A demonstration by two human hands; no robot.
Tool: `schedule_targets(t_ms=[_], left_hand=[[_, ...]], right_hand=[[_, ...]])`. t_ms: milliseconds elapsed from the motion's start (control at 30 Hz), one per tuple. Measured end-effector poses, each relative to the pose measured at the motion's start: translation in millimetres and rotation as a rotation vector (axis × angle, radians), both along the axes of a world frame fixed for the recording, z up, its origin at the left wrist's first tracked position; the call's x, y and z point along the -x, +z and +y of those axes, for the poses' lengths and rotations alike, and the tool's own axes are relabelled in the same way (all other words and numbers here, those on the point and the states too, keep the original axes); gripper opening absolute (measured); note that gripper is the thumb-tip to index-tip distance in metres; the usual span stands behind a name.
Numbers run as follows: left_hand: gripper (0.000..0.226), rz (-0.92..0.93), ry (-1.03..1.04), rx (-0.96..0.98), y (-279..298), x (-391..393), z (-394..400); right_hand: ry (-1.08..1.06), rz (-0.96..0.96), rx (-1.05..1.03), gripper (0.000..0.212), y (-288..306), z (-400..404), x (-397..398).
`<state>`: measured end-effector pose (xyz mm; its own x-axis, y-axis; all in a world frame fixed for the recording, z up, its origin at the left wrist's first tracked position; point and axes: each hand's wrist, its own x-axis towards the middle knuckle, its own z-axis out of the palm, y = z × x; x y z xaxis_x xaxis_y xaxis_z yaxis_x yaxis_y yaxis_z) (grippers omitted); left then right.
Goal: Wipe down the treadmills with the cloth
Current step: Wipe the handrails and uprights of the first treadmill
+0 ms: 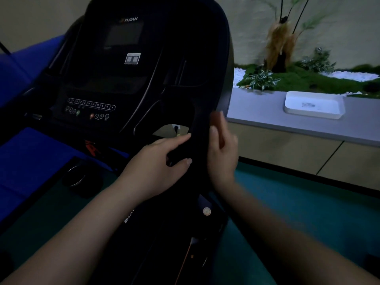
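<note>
A black treadmill fills the left and centre, with its console [123,64] and button row [91,106] facing me. My left hand [156,167] lies on the inner side of the right handrail [200,145]. Between its thumb and forefinger it pinches a dark bunched cloth [176,155], which is hard to tell from the black rail. My right hand [221,149] rests flat against the rail's outer side with straight, slightly blurred fingers. The treadmill's lower frame [206,210] runs down between my forearms.
On the right a grey ledge [267,118] carries a white tray [313,104], with a bed of artificial plants [279,48] behind it. Teal floor [287,202] lies under my right arm. Blue mats [30,161] lie at the left.
</note>
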<state>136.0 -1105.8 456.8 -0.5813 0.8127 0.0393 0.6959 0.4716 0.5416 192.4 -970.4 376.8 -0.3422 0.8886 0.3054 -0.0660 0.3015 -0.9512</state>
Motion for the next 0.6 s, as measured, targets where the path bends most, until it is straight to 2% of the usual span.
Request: schedule_targets(t_ms=[100,300,500,600], left_hand=[[0.057,-0.022,0.011,-0.005,-0.4,2.9,4.4],[0.060,-0.056,-0.017,-0.016,-2.1,5.7,2.7],[0.062,-0.114,0.001,-0.083,-4.6,6.1,0.4],[0.062,-0.140,0.005,-0.096,-7.2,6.4,0.0]], right_hand=[[0.002,-0.023,0.050,0.043,10.5,27.7,8.7],[0.131,0.072,-0.104,0.047,-23.3,-48.0,-30.4],[0.088,-0.068,-0.191,0.039,23.2,51.8,15.9],[0.167,-0.174,-0.308,0.033,24.8,45.7,4.8]])
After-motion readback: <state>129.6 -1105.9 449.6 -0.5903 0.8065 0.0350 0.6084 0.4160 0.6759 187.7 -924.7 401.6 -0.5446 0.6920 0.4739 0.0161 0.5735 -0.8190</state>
